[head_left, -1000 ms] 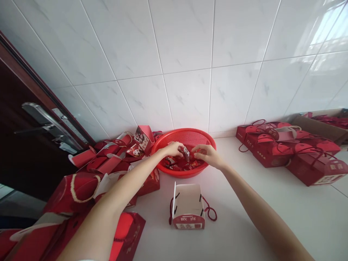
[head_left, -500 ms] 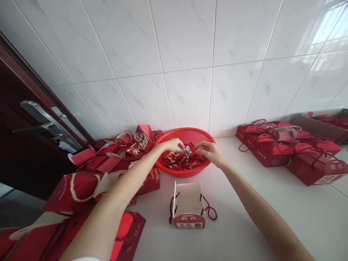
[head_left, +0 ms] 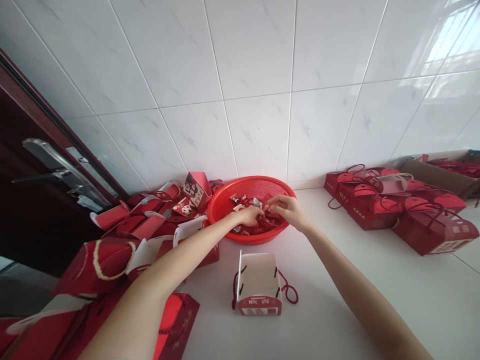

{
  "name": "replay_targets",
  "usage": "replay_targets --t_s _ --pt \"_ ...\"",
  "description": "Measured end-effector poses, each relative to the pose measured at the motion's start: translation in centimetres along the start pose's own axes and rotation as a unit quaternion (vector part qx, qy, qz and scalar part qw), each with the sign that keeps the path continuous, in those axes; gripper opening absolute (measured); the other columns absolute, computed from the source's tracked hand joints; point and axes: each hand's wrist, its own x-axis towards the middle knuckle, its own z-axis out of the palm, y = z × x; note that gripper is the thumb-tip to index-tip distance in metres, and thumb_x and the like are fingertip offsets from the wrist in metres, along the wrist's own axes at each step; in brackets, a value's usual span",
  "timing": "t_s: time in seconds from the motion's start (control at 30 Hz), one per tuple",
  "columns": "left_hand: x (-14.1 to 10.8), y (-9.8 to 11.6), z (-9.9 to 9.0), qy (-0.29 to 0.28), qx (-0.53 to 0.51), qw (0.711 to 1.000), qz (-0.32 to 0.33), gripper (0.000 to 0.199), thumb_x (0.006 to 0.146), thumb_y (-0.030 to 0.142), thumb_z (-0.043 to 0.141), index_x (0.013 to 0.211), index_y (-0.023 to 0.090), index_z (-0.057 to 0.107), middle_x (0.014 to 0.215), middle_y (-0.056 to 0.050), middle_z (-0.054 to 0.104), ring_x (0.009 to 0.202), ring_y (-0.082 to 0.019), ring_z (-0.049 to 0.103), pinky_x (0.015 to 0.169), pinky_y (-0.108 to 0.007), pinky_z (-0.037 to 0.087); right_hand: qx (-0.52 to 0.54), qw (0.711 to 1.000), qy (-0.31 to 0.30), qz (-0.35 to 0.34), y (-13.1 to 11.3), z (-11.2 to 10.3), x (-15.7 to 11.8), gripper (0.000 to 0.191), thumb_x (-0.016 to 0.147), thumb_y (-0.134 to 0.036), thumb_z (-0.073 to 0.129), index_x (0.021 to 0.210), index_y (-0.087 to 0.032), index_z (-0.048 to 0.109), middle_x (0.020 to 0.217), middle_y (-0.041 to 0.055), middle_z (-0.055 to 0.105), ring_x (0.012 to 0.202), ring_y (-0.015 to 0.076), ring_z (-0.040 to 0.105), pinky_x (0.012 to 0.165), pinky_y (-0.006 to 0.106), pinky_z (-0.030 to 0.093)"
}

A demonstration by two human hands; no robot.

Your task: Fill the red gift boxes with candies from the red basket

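A red plastic basket stands against the tiled wall with wrapped candies in it. My left hand reaches into its middle, fingers curled down among the candies. Close on its right, my right hand is over the basket's right side with its fingers pinched together near a red wrapper. What either hand grips is too small to make out. In front of the basket sits an open box, white inside, with dark red cords at its sides.
Many red gift boxes are heaped on the left, beside a dark door with a metal handle. More closed red boxes stand at the right, before a cardboard carton of red items.
My left hand has moved right and down into the candies, nearer my right hand. My right hand has hardly moved. The candies under them have shifted.
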Motion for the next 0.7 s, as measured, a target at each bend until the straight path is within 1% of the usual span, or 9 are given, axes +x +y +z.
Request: replay_targets --t_s 0.07,0.17,0.27,0.43,0.5,0.53,0.57,0.6,0.7 --pt "0.4 -0.4 -0.4 0.032 -0.029 0.999 -0.005 0.028 0.069 0.006 0.063 0.089 0.020 0.077 0.085 -0.002 0.076 0.083 -0.021 0.070 0.075 -0.027 0.053 0.006 1.000 0.008 -0.005 0.1 0.0 0.1 0.015 0.071 -0.029 0.069 0.083 -0.021 0.070 0.086 0.0052 0.075 0.082 0.0231 0.071 0.077 0.036 0.057" --pt "0.9 -0.9 -1.2 0.052 -0.071 0.996 -0.012 0.026 0.075 0.006 0.058 0.087 0.019 0.078 0.075 0.000 0.074 0.070 -0.017 0.070 0.066 -0.024 0.053 0.013 0.999 0.043 0.001 0.2 -0.1 0.2 0.019 0.070 -0.031 0.070 0.087 -0.021 0.069 0.085 0.0046 0.074 0.082 0.0225 0.071 0.076 0.036 0.057" --pt "1.3 -1.1 -1.9 0.068 -0.098 0.993 -0.012 0.024 0.077 0.007 0.058 0.085 0.018 0.077 0.077 0.000 0.076 0.066 -0.014 0.068 0.060 -0.021 0.051 0.013 0.997 0.072 0.000 0.2 -0.2 0.3 0.020 0.070 -0.032 0.069 0.087 -0.021 0.067 0.083 0.0036 0.074 0.082 0.0224 0.070 0.073 0.035 0.056" --pt "1.3 -0.6 -2.2 0.054 -0.124 0.990 -0.038 0.021 0.085 0.019 0.056 0.078 0.016 0.076 0.075 -0.003 0.076 0.063 -0.015 0.069 0.057 -0.022 0.051 0.001 0.997 0.083 -0.006 -0.1 -0.1 0.3 0.019 0.070 -0.034 0.068 0.085 -0.021 0.067 0.086 0.0039 0.073 0.080 0.0215 0.069 0.069 0.034 0.055" --pt "1.3 -0.4 -2.0 0.046 -0.120 0.991 -0.045 0.014 0.082 0.024 0.065 0.078 0.016 0.076 0.073 -0.003 0.075 0.059 -0.016 0.068 0.056 -0.023 0.052 0.001 0.997 0.080 -0.007 -0.1 -0.1 0.3 0.020 0.070 -0.034 0.068 0.085 -0.021 0.066 0.087 0.0040 0.073 0.081 0.0215 0.069 0.070 0.034 0.055" --pt "1.3 -0.4 -1.9 0.046 -0.115 0.991 -0.046 0.009 0.077 0.022 0.070 0.080 0.016 0.076 0.073 -0.003 0.075 0.059 -0.016 0.067 0.055 -0.023 0.051 0.002 0.997 0.080 -0.007 -0.1 -0.1 0.3 0.021 0.070 -0.034 0.068 0.086 -0.021 0.066 0.086 0.0039 0.073 0.082 0.0215 0.069 0.071 0.034 0.055" --pt "1.3 -0.4 -1.8 0.049 -0.109 0.992 -0.045 0.011 0.072 0.019 0.074 0.083 0.017 0.076 0.075 -0.002 0.075 0.058 -0.016 0.067 0.055 -0.023 0.051 0.003 0.997 0.079 -0.005 -0.1 -0.1 0.3 0.021 0.070 -0.034 0.068 0.086 -0.021 0.066 0.086 0.0038 0.073 0.082 0.0216 0.069 0.073 0.034 0.055" --pt "1.4 -0.5 -1.6 0.051 -0.104 0.992 -0.044 0.018 0.069 0.015 0.075 0.087 0.017 0.077 0.078 -0.002 0.075 0.059 -0.015 0.066 0.055 -0.022 0.050 0.005 0.997 0.079 -0.003 0.0 -0.1 0.3 0.022 0.069 -0.034 0.068 0.087 -0.021 0.066 0.086 0.0037 0.073 0.082 0.0216 0.069 0.074 0.034 0.055" --pt "1.7 -0.7 -1.1 0.056 -0.093 0.993 -0.040 0.032 0.065 0.009 0.074 0.096 0.018 0.076 0.082 -0.002 0.075 0.063 -0.016 0.067 0.057 -0.022 0.050 0.008 0.997 0.078 -0.002 0.2 0.0 0.4 0.023 0.069 -0.034 0.068 0.087 -0.021 0.066 0.085 0.0039 0.072 0.082 0.0218 0.068 0.074 0.034 0.054"
